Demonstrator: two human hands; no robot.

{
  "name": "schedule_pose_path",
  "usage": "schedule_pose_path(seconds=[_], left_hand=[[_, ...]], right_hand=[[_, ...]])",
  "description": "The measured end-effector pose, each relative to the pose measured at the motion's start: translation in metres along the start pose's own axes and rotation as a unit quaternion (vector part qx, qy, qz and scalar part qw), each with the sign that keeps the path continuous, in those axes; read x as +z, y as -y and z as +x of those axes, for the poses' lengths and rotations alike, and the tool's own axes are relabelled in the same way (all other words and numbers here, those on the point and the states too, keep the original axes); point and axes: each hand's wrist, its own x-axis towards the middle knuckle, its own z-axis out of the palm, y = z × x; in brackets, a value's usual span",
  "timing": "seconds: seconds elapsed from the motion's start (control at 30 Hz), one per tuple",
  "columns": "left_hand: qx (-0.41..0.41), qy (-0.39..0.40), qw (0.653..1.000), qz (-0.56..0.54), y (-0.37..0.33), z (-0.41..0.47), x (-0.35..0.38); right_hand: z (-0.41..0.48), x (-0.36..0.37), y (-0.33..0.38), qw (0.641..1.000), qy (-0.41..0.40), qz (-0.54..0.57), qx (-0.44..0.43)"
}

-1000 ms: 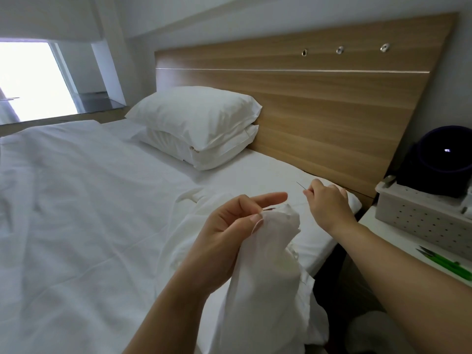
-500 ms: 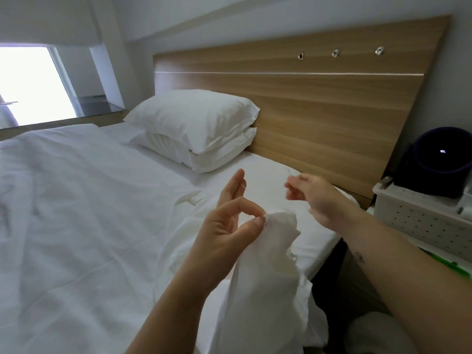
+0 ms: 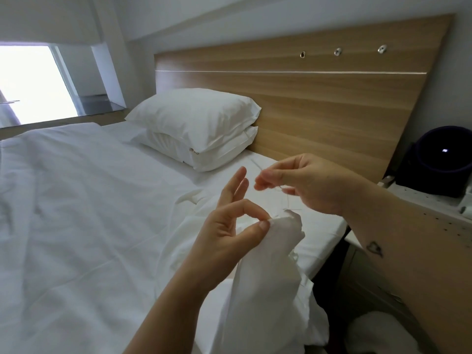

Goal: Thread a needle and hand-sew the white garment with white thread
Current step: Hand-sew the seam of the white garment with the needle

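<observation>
Since a second ago the left hand [image 3: 229,228] has raised its other fingers, thumb and forefinger pinching the top fold of the white garment [image 3: 268,277], which hangs bunched over the bed [image 3: 76,213] edge. Just above, the right hand [image 3: 314,185] has risen slightly, fingertips closed on the needle [image 3: 256,166], with white thread [image 3: 288,203] running down to the fold. Stacked pillows [image 3: 199,123] lie against the wooden headboard [image 3: 319,98]

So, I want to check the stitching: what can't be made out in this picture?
Head view only.
Needle: a faint line pinched by the right hand; its eye is too small to see.
Thread: white against white bedding, mostly lost.
Stitches: covered where the left hand pinches the garment.
Basket: cut off by the right edge and the forearm.
</observation>
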Motion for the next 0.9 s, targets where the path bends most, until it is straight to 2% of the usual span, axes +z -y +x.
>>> schedule_pose_path(seconds=[0.17,0.6,0.9], left_hand=[[0.009,-0.003,1.0,-0.015,-0.001,0.0,0.0],[-0.007,-0.012,0.998,-0.062,-0.003,-0.002,-0.004],[-0.007,0.012,0.993,-0.114,-0.006,-0.004,-0.004]], right_hand=[[0.017,-0.006,-0.01,0.992,-0.122,-0.001,-0.015],[0.055,-0.02,-0.051,0.972,-0.232,-0.032,0.015],[0.063,-0.021,-0.075,0.923,-0.322,-0.21,-0.026]])
